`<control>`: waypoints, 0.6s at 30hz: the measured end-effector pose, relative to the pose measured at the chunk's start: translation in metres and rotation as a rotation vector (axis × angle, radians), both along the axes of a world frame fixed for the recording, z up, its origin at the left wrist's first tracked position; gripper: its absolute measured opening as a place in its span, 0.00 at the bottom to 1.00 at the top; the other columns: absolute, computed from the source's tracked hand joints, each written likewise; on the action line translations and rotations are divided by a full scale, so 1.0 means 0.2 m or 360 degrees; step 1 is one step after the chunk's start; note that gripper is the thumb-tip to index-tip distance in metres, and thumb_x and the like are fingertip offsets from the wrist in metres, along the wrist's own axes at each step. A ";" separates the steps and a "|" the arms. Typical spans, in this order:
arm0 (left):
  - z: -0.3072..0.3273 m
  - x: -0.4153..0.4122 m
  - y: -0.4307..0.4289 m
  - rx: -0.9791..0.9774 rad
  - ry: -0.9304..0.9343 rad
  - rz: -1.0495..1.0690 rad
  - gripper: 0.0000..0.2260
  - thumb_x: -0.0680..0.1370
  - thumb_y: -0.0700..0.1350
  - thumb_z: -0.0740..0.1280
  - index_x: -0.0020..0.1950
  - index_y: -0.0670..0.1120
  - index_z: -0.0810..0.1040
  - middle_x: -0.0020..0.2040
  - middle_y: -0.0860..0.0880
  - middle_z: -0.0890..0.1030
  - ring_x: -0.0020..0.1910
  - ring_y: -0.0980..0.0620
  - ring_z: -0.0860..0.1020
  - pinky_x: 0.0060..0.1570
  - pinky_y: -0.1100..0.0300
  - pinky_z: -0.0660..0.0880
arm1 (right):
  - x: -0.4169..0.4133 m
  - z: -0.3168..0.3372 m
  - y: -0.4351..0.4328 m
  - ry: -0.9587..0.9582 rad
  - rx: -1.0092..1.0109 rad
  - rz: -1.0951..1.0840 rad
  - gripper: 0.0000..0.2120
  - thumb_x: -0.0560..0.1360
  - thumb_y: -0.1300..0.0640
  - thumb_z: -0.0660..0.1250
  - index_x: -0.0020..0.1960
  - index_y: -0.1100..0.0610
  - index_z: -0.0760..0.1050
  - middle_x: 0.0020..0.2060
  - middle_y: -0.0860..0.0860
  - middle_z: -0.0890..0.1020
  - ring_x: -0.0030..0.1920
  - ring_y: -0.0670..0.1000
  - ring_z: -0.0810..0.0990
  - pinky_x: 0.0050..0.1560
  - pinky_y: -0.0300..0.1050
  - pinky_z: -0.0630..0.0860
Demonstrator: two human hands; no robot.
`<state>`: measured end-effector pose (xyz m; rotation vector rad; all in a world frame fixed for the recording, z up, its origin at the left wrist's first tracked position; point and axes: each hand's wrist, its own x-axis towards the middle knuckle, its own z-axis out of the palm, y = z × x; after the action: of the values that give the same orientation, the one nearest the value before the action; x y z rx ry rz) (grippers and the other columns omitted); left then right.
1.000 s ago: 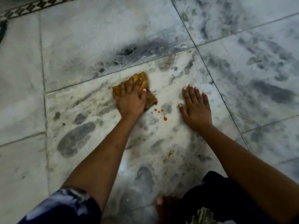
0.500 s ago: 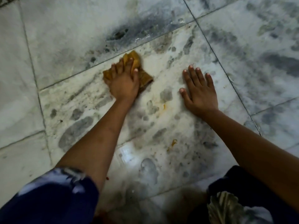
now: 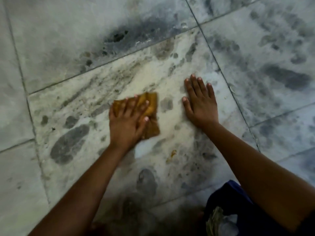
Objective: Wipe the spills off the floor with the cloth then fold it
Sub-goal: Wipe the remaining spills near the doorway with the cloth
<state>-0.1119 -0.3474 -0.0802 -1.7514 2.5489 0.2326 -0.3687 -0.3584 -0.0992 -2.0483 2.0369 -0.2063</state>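
A small yellow-orange smear (image 3: 172, 155) lies on the floor (image 3: 51, 106) a little nearer the person than the cloth, between the two forearms, and nothing covers it. A fold of dark blue clothing (image 3: 228, 200) with a pale patterned patch shows at the bottom of the view, beside the right forearm.

The cloth (image 3: 152, 106), mustard-brown and crumpled, lies near the middle of one large tile, well in from its joints. The left hand (image 3: 127, 124) lies on top of it with fingers straight and slightly spread. Its palm presses the cloth to the floor and its thumb lies across the cloth's right part, so the hand hides about half of it. The right hand (image 3: 200, 103) is flat on the bare tile near the cloth without touching it, fingers straight and close together, thumb held out toward the cloth.

The floor is pale marble-like tile, mottled with grey blotches and streaks and divided by thin dark joints. A dark sooty patch (image 3: 117, 36) marks the tile beyond the far joint.
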 end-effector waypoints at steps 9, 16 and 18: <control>0.03 -0.26 -0.39 0.0067 0.0045 0.0740 0.23 0.80 0.58 0.49 0.76 0.58 0.55 0.77 0.48 0.56 0.76 0.42 0.53 0.70 0.38 0.50 | -0.06 0.02 0.01 -0.0027 0.0070 0.0184 0.33 0.75 0.41 0.37 0.77 0.54 0.46 0.77 0.53 0.49 0.76 0.52 0.47 0.74 0.49 0.40; 0.01 -0.21 0.28 0.0074 0.0021 -0.0003 0.23 0.78 0.60 0.50 0.74 0.59 0.61 0.75 0.51 0.63 0.74 0.45 0.61 0.67 0.42 0.59 | -0.18 -0.01 0.17 0.0023 -0.0005 0.0115 0.31 0.77 0.43 0.41 0.77 0.57 0.49 0.76 0.55 0.51 0.76 0.52 0.48 0.74 0.47 0.41; 0.00 -0.05 0.21 0.0051 0.0002 0.0057 0.23 0.79 0.60 0.49 0.74 0.59 0.60 0.74 0.50 0.64 0.73 0.44 0.63 0.67 0.42 0.61 | -0.21 -0.02 0.20 0.0025 0.0015 0.0130 0.32 0.77 0.43 0.40 0.77 0.57 0.48 0.76 0.55 0.51 0.76 0.51 0.47 0.74 0.46 0.40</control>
<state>-0.1214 -0.3054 -0.0795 -1.7878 2.5018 0.2743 -0.4115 -0.3174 -0.1030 -2.1286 1.9545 -0.1660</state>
